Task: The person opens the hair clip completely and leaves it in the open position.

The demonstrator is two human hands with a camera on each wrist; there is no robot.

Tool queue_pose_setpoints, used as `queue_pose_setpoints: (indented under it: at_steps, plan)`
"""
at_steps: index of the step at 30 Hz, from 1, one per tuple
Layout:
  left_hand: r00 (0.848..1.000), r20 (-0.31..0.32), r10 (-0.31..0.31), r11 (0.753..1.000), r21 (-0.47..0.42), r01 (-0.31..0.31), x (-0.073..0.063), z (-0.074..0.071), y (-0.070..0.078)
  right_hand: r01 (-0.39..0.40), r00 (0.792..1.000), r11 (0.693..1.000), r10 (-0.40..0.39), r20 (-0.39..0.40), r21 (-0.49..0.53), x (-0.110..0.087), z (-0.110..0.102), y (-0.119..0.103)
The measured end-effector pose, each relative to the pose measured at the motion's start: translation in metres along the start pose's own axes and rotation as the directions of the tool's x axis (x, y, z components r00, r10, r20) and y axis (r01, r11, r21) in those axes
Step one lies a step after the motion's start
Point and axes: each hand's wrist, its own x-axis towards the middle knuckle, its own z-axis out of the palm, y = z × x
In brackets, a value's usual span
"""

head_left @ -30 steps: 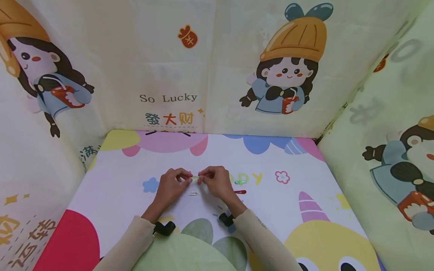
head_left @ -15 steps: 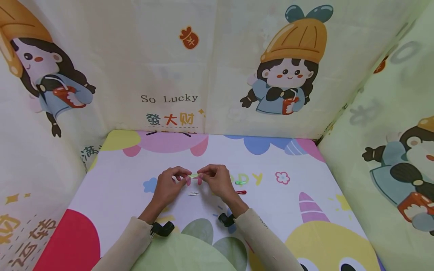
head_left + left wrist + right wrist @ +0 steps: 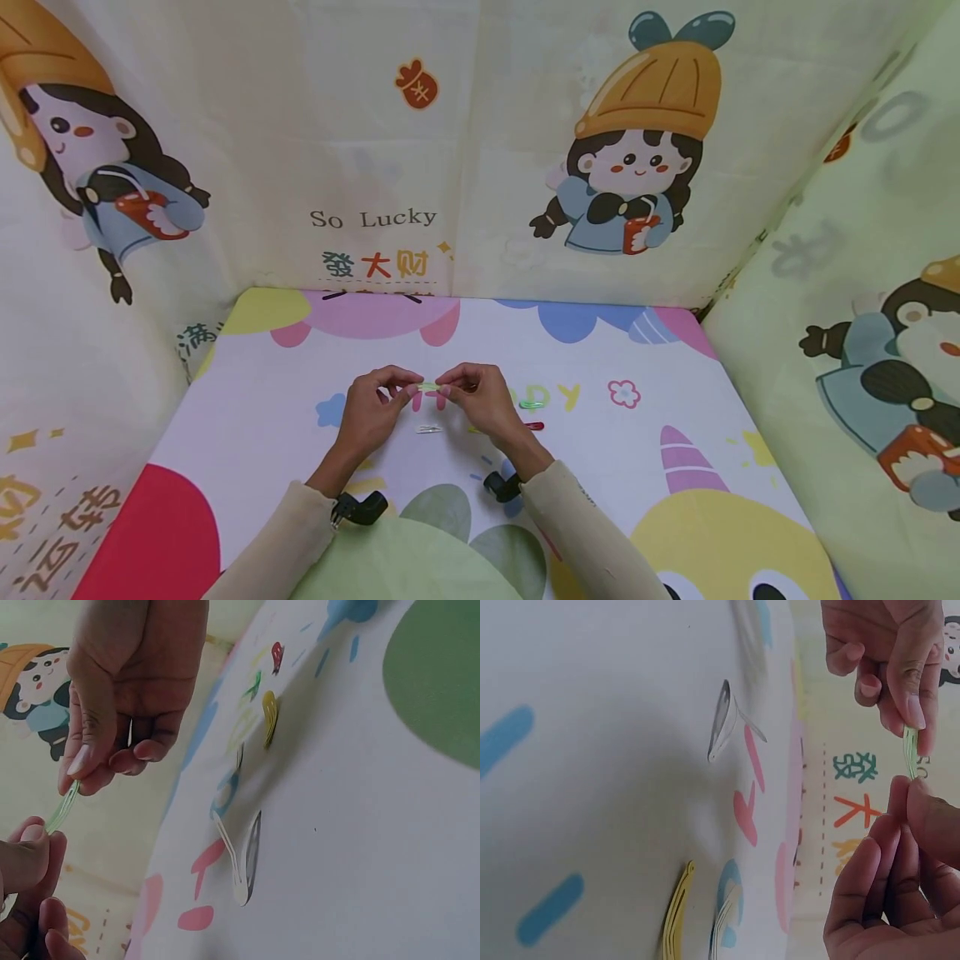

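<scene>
A light green snap hair clip [image 3: 428, 387] is held level above the table, stretched between my two hands. My left hand [image 3: 373, 406] pinches one end between thumb and forefinger, and my right hand [image 3: 480, 402] pinches the other the same way. In the left wrist view the clip [image 3: 64, 808] shows its slim, slightly bowed body, its ends covered by fingertips. Below the hands, a white-silver hair clip [image 3: 241, 877] lies on the table, sprung apart in a V. A yellow hair clip [image 3: 676, 915] lies near my right hand, which mostly hides it in the head view.
Right of my right hand lie a green hair clip [image 3: 532, 404] and a red hair clip [image 3: 536, 426]. Another pale clip [image 3: 721, 922] rests beside the yellow one. The table [image 3: 585, 450] has a printed cartoon cover, and patterned cloth walls [image 3: 495, 167] stand behind and at both sides.
Both hands have risen slightly, bringing the light green hair clip up with them. Fingers have shifted along its ends, and more of the yellow clip's tip shows beside my right hand.
</scene>
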Motion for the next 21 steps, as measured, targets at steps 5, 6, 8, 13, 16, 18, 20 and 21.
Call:
queue_pose_setpoints:
  at_steps: [5, 6, 8, 13, 16, 18, 20, 21]
  plan:
    - [1.000, 0.006, 0.001, 1.000, -0.012, -0.001, 0.0000, 0.0002, 0.0013, 0.002, 1.000, 0.999, -0.003, 0.015, 0.043, 0.0001, -0.0017, 0.0017]
    - [1.000, 0.004, 0.001, 1.000, -0.015, 0.000, 0.0000, 0.0005, 0.0015, 0.005, 1.000, 0.999, -0.006, 0.018, 0.052, 0.0003, -0.0022, 0.0020]
    - [1.000, -0.001, -0.001, 1.000, -0.021, 0.001, 0.0000, 0.0007, 0.0019, 0.012, 1.000, 0.997, -0.014, 0.026, 0.070, 0.0001, -0.0028, 0.0020]
    - [0.999, -0.023, -0.031, 0.999, -0.040, 0.030, 0.0005, 0.0010, 0.0031, 0.029, 0.998, 0.995, -0.034, 0.043, 0.100, 0.0000, -0.0030, 0.0027]
    - [0.998, -0.030, -0.052, 0.997, -0.058, 0.050, 0.0001, 0.0005, 0.0034, 0.029, 0.998, 0.994, -0.035, 0.050, 0.110, -0.0004, -0.0022, 0.0024]
    - [0.998, -0.030, -0.059, 0.996, -0.067, 0.057, -0.0001, 0.0001, 0.0033, 0.029, 0.998, 0.993, -0.035, 0.053, 0.115, -0.0004, -0.0016, 0.0027]
    - [0.997, -0.030, -0.065, 0.995, -0.073, 0.062, -0.0003, -0.0003, 0.0038, 0.031, 0.998, 0.993, -0.037, 0.053, 0.117, -0.0010, -0.0012, 0.0017]
    - [0.997, -0.031, -0.066, 0.995, -0.074, 0.064, -0.0003, -0.0004, 0.0039, 0.033, 0.998, 0.992, -0.039, 0.051, 0.119, -0.0009, -0.0010, 0.0017]
